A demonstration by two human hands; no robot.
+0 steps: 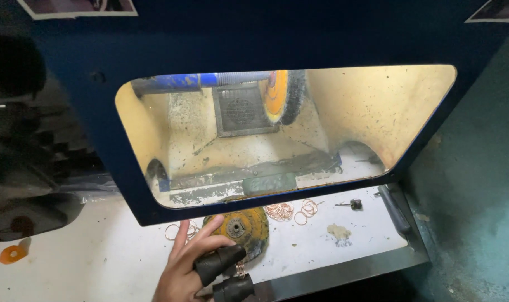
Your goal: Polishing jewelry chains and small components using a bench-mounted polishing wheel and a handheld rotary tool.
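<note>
My left hand [184,268] is at the bottom of the view, fingers spread, back toward me. Two of its digits wear black rubber finger guards [218,262] that point right. They lie against the near edge of a worn yellow buffing disc [240,226] flat on the white bench. A few thin copper rings show just beside the covered fingertips; the hand grips nothing that I can see. Behind the blue hood's window, a yellow polishing wheel [278,96] sits on a blue shaft [204,80]. My right hand is out of view.
The blue hood [103,151] overhangs the white bench [86,251]. Several copper rings [290,211] lie in small heaps under its lower edge. A small dark bit [355,203] and a tuft of lint [338,232] lie to the right. A dark handle [394,210] runs along the bench's right edge.
</note>
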